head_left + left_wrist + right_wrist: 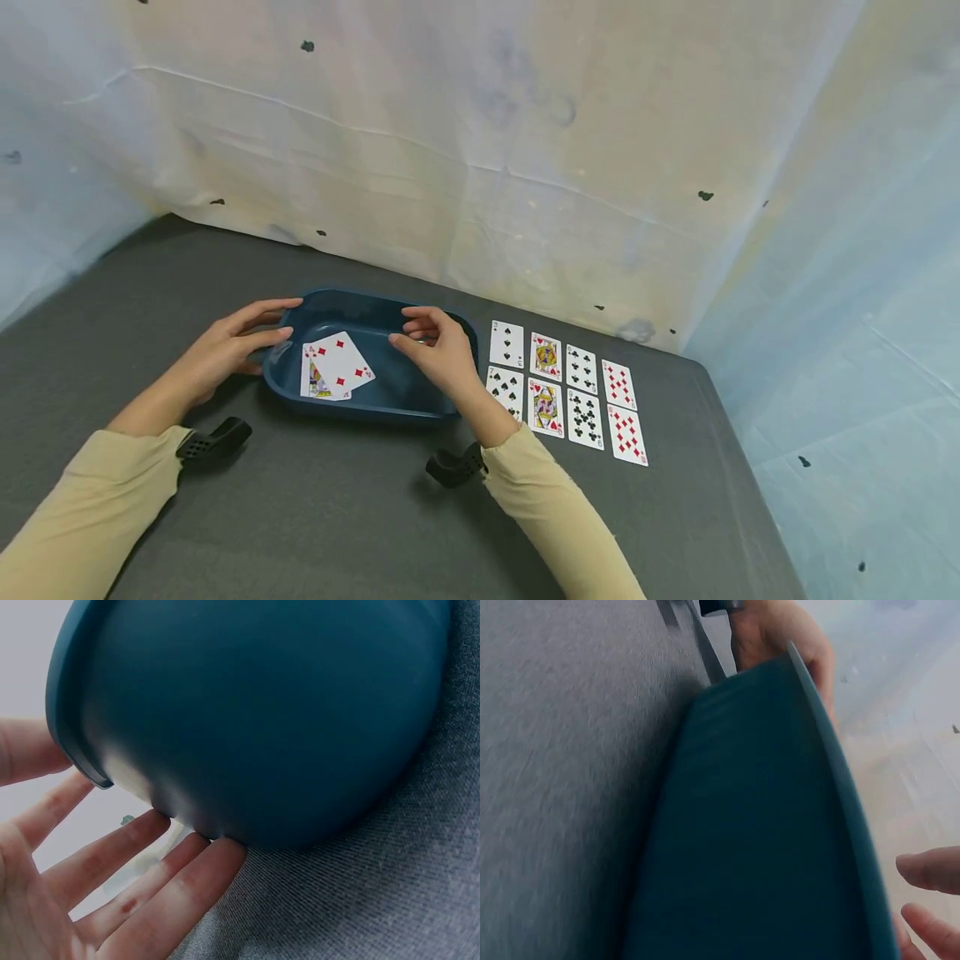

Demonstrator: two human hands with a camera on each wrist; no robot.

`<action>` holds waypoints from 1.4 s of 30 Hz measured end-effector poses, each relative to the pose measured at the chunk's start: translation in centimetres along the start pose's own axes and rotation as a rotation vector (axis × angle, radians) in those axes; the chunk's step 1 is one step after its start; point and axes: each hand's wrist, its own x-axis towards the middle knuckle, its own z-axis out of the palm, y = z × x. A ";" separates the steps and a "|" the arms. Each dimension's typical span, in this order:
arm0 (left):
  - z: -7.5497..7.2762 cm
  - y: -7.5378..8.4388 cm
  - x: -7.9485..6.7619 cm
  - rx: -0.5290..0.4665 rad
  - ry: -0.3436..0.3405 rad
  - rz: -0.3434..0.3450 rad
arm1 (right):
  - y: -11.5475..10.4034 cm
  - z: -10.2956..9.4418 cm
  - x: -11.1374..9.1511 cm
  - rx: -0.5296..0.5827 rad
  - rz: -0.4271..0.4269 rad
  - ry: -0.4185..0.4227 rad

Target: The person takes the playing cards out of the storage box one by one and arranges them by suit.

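A dark blue tray (pixel 375 408) stands on the grey table. Inside its left part, a diamond card (pixel 341 354) overlaps a face card (pixel 318 385). My left hand (pixel 217 348) touches the tray's left end; in the left wrist view its fairly straight fingers (pixel 180 900) rest against the outer wall, the thumb by the rim. Over the tray's right part hovers my right hand (pixel 442 346), fingers lightly bent and thumb apart from the index finger, with nothing visible between them. The right wrist view shows mostly the tray's side (pixel 742 817).
Right of the tray, several playing cards lie face up in two rows, among them a three of spades (pixel 507 343), a queen (pixel 545 407) and a diamond card (pixel 627 435). My right forearm passes close to the near row. A pale curtain (pixel 465 150) hangs behind the table.
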 end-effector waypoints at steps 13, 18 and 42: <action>0.0 0.0 0.0 -0.016 -0.004 -0.004 | -0.9 4.0 1.3 -0.008 0.123 -0.022; 0.1 0.1 0.0 -0.011 -0.004 -0.003 | -0.8 5.0 1.7 -0.021 0.156 -0.040; 0.1 -0.1 0.1 -0.014 0.005 -0.001 | -0.2 7.1 2.1 -0.538 0.189 -0.227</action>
